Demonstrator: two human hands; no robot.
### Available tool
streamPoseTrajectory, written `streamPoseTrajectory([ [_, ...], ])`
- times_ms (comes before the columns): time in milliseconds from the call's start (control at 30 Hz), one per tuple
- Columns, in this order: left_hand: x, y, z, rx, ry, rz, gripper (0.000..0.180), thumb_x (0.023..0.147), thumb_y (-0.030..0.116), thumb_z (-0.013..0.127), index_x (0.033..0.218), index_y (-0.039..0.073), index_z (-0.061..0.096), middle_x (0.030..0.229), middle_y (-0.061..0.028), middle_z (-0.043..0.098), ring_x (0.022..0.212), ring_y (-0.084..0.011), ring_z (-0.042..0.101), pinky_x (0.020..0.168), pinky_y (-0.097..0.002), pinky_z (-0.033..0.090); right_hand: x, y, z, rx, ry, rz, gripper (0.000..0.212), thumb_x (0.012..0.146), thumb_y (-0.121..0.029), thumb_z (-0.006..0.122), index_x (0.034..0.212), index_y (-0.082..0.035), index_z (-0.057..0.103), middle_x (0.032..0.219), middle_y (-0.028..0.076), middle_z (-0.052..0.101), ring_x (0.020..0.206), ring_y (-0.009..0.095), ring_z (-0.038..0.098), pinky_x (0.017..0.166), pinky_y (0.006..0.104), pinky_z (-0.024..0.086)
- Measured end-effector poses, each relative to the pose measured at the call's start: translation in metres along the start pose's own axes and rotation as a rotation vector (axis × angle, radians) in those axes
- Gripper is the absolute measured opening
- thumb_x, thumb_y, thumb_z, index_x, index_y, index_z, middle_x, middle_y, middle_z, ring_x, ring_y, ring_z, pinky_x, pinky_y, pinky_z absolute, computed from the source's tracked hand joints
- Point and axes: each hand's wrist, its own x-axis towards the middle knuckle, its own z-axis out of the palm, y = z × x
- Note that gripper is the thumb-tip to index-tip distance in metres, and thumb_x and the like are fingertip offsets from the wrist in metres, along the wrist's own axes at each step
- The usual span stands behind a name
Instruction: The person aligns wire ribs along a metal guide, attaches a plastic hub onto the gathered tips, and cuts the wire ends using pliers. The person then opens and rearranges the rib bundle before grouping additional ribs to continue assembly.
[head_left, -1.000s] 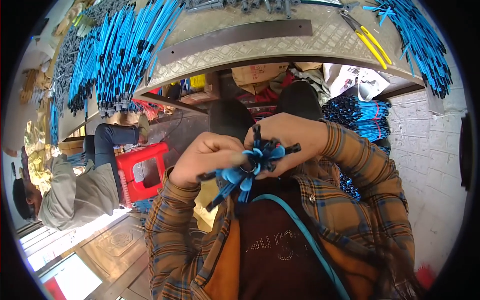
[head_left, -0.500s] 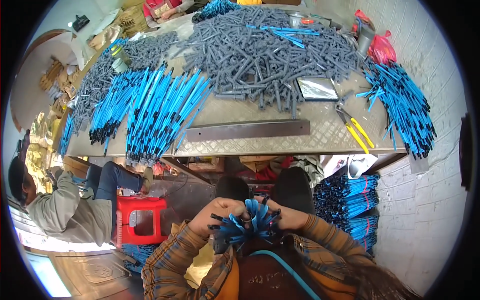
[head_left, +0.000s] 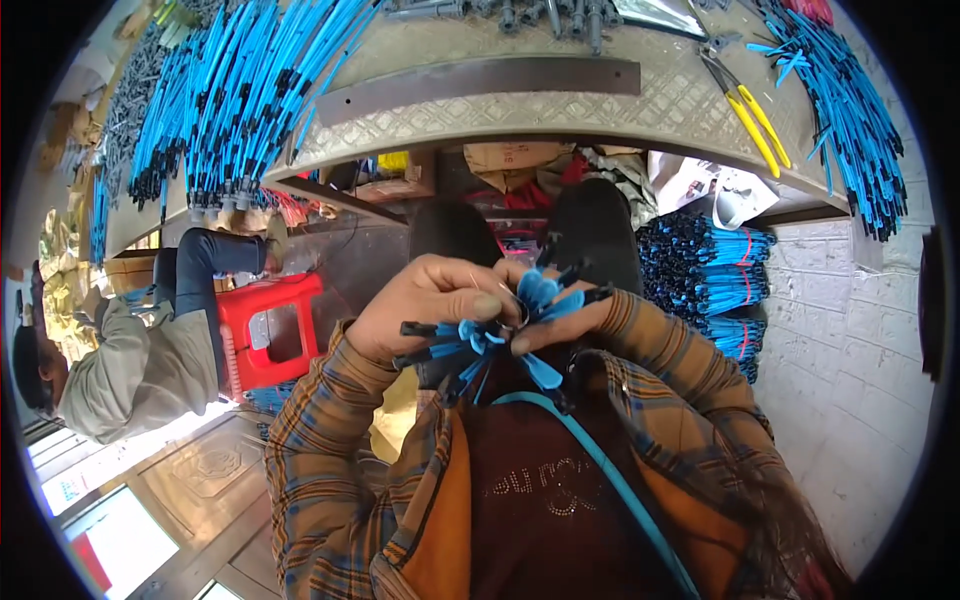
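Note:
Low in front of my chest I hold a bunch of blue plastic strips with black tips (head_left: pixel 540 290), their ends fanned outward. My left hand (head_left: pixel 430 305) grips it from the left, thumb laid across the top toward the middle. From the right, my right hand (head_left: pixel 570 325) closes on the same bunch, thumb tip near its centre. A small shiny, round part (head_left: pixel 513 322) shows at the centre between the thumbs; its kind is unclear. The strips hide most of my fingers.
Ahead, the table (head_left: pixel 450 120) bears a dark metal bar (head_left: pixel 480 92), yellow-handled pliers (head_left: pixel 750 120) and heaps of blue strips (head_left: pixel 250 90). Tied bundles (head_left: pixel 740 260) are stacked below right. A red stool (head_left: pixel 270 335) and a seated person (head_left: pixel 140 350) are at left.
My view has tipped downward, so the table sits higher in it. Both hands keep hold of the bunch, which is now tilted, with its strips spread wider.

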Motion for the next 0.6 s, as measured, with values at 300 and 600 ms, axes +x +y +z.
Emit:
streamPoseTrajectory([
  [300,-0.002,0.002,0.012,0.094,-0.079,-0.027,0.022,0.079,0.012,0.063,0.09,-0.008,0.064,0.09,-0.0119,0.06,0.086,-0.0197,0.057,0.079,-0.0288,0.044,-0.011,0.005,0.004,-0.01,-0.034,0.096,0.027,0.072,-0.012,0.073,0.095,-0.004,0.061,0.089,0.004,0.063,0.083,0.011,0.058,0.072,0.0265,0.048],
  [600,0.014,0.006,0.001,0.109,-0.175,-0.117,0.022,0.08,0.01,0.063,0.095,-0.006,0.063,0.092,-0.012,0.061,0.087,-0.0183,0.057,0.081,-0.0291,0.044,-0.021,0.006,0.008,-0.108,0.061,-0.06,0.023,0.077,-0.016,0.07,0.095,-0.004,0.062,0.088,0.005,0.064,0.08,0.011,0.059,0.071,0.0261,0.048],
])
